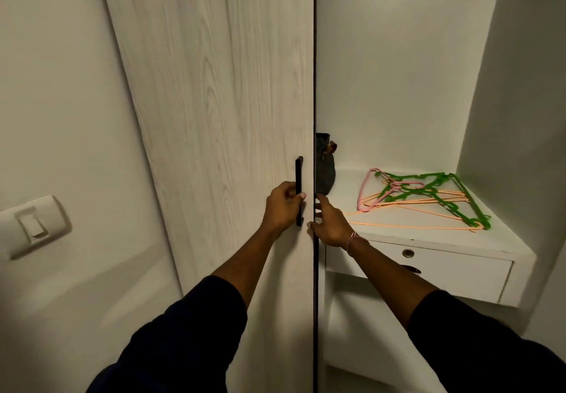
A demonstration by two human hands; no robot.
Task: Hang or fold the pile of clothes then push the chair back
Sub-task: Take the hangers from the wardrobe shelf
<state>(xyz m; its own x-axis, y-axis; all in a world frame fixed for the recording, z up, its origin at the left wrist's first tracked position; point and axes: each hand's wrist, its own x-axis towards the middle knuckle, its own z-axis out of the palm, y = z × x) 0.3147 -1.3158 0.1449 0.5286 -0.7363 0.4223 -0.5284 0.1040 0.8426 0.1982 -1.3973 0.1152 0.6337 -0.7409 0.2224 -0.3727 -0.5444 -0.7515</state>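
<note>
The left hand [283, 205] curls its fingers round the black handle [299, 191] of the wardrobe door [214, 101], the right hand [329, 222] pinches the door's edge, and hangers [428, 198] lie on the shelf [505, 247] at three o'clock.

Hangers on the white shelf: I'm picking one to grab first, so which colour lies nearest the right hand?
The thin orange plastic hangers: their ends stretch toward the right hand, while the pink hanger and green hangers lie farther back.

Pale wood-grain wardrobe door [214, 86]; white wall [55, 86] with a light switch [32, 227]; dim light.
</note>
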